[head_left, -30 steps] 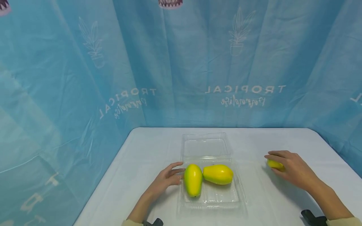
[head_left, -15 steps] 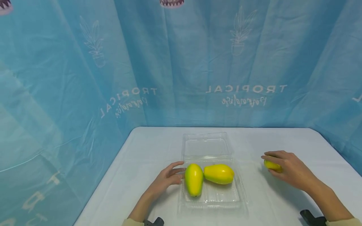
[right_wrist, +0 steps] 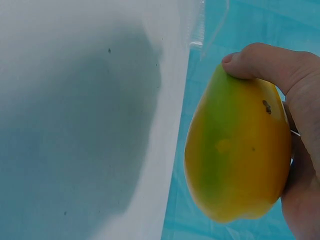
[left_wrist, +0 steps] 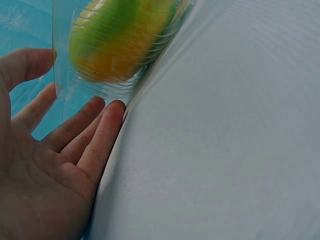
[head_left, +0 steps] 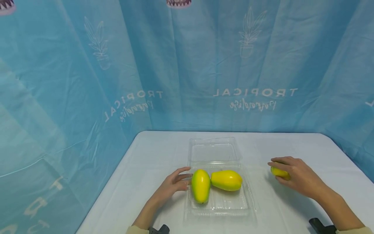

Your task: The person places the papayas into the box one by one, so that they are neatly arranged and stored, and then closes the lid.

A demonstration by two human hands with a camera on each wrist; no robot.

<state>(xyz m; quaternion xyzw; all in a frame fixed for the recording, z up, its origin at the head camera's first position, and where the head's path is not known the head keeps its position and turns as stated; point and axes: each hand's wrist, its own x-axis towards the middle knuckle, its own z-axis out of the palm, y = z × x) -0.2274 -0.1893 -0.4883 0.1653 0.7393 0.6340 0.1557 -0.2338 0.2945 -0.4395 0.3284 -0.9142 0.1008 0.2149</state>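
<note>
A clear plastic clamshell container (head_left: 217,208) lies with its lid flipped back on the white table. Inside its base are two yellow-green papayas, one lengthwise papaya (head_left: 200,186) at the left and one crosswise papaya (head_left: 226,180) at the right. My left hand (head_left: 170,187) is at the container's left side, fingers loosely spread; the left wrist view shows the thumb and fingertips (left_wrist: 116,106) at its clear edge. My right hand (head_left: 301,177) grips a third papaya (right_wrist: 237,150) and holds it above the table, right of the container. The palm hides part of that fruit.
The transparent lid (head_left: 214,151) lies flat behind the base. A white cloth covers the table (head_left: 157,152). Blue printed curtains (head_left: 187,65) hang behind it and along its sides.
My right hand has shifted slightly left with the papaya, toward the container. The left hand and the two papayas in the container stay in place.
</note>
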